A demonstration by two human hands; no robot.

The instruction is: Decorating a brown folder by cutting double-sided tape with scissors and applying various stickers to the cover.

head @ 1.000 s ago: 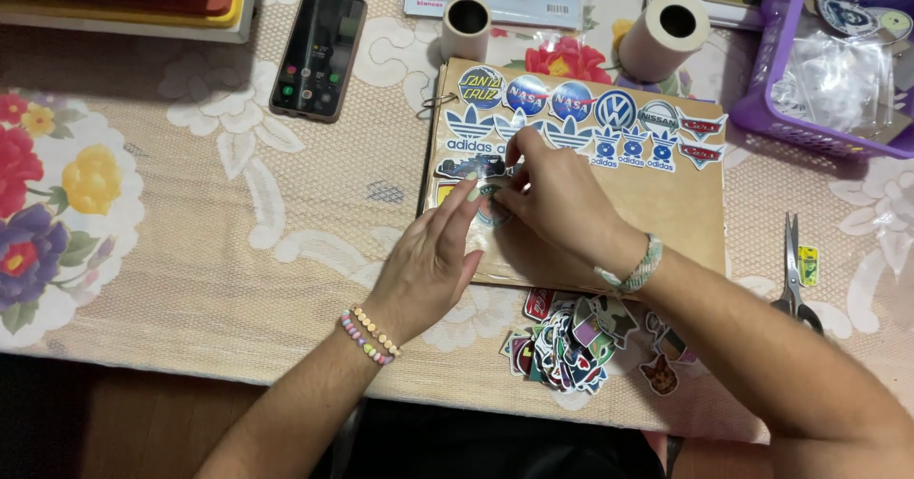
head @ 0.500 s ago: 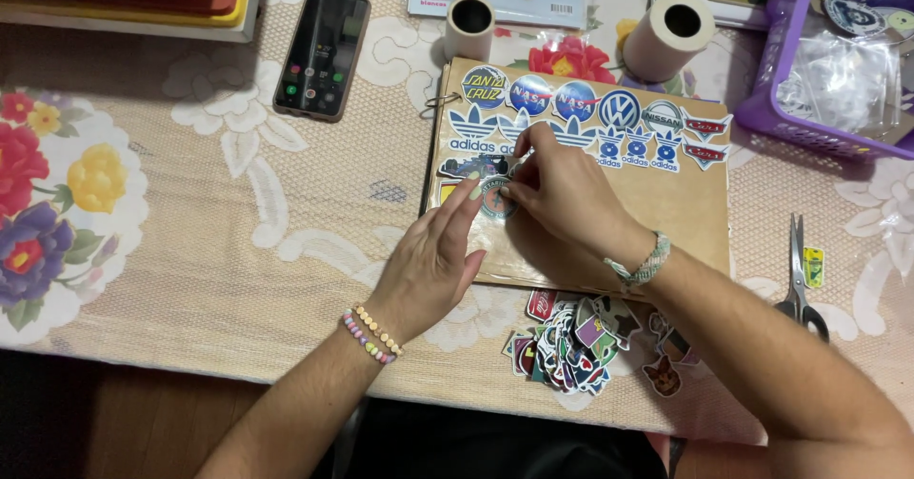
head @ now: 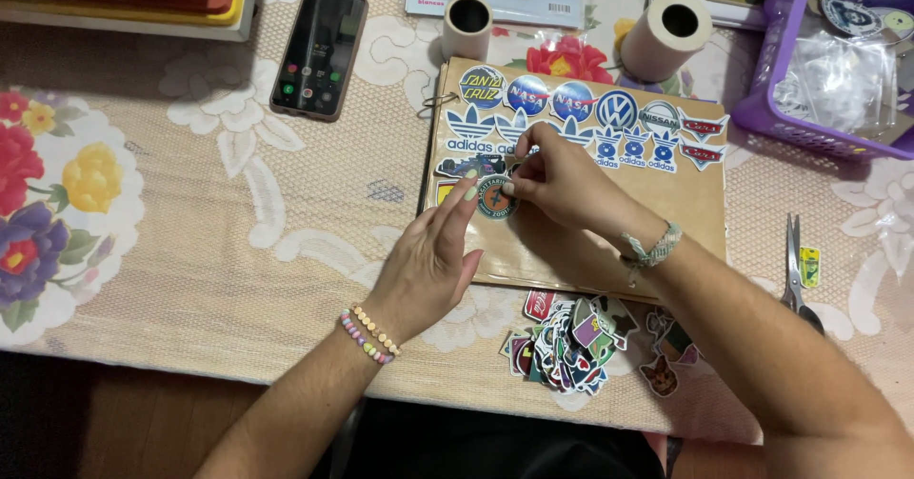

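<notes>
- The left hand lies flat on the brown sticker page, fingers straight and close together, their tips pressing on the left side of a round sticker.
- The right hand pinches the upper right edge of that round sticker between thumb and forefinger, the other fingers curled in.
- The round sticker sits on the left half of the page, below two rows of logo stickers that run along the page's top edge.
- The page lies on a lace tablecloth, its ring binding on the left side.
- A loose heap of stickers lies just past the page's bottom edge, near the table's front edge.
- Scissors lie right of the page, towards the right edge.
- A phone lies near the far edge, left of the page.
- Two tape rolls stand just beyond the page's top edge.
- A purple basket sits at the far right corner.
</notes>
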